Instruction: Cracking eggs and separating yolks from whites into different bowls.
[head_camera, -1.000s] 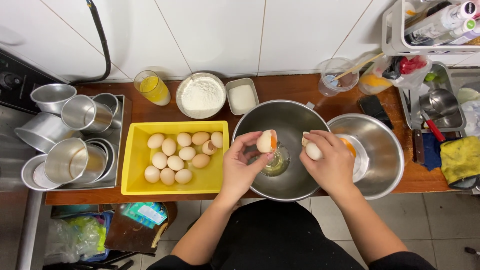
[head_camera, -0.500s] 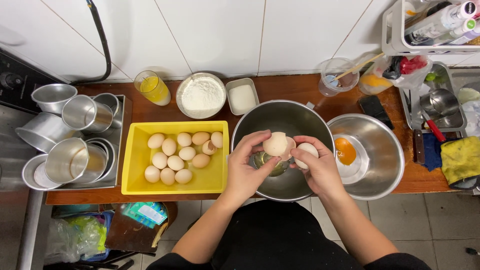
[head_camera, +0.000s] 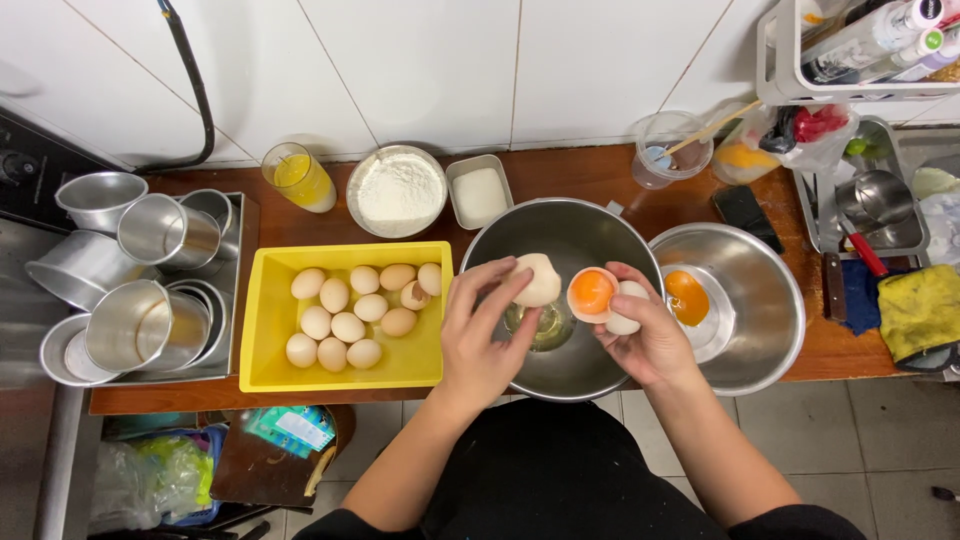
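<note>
My left hand (head_camera: 483, 335) holds an empty eggshell half (head_camera: 540, 280) over a steel mixing bowl (head_camera: 570, 240). My right hand (head_camera: 645, 335) grips the other shell half (head_camera: 600, 298), which cradles an orange yolk. Clear egg white (head_camera: 545, 325) lies in the bottom of that bowl. A second steel bowl (head_camera: 770, 300) to the right holds a yolk (head_camera: 687, 297). A yellow tray (head_camera: 265, 330) with several whole eggs (head_camera: 350, 310) sits left of my hands.
Round metal tins (head_camera: 150, 270) stack on a tray at the left. At the back stand a glass of yellow liquid (head_camera: 300, 178), a bowl of flour (head_camera: 398, 190), a small white dish (head_camera: 478, 192) and a plastic cup (head_camera: 665, 150). A yellow cloth (head_camera: 920, 310) lies right.
My hands came together over the bowl, then parted. The egg is split into two halves, and the yolk now rests in the right-hand half.
</note>
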